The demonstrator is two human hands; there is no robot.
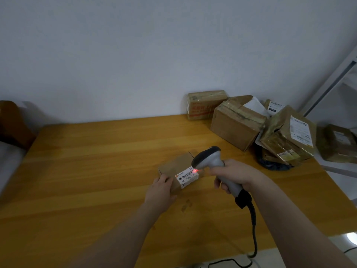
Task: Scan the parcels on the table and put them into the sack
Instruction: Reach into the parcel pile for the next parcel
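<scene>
A small brown cardboard parcel (176, 165) lies on the wooden table (96, 161), its white barcode label (186, 176) facing up. My left hand (160, 190) holds the parcel at its near left corner. My right hand (234, 173) grips the handle of a grey barcode scanner (209, 159). The scanner's head points down at the label, and a red light spot glows on the barcode's right end. A black cord runs from the scanner handle down off the table's front edge. No sack is clearly in view.
Several taped cardboard parcels (237, 124) are piled at the table's back right, with a dark plastic bag (270, 163) under them. Another box (338, 144) sits on a surface beyond the right edge. A dark brown object (13, 124) stands at the far left.
</scene>
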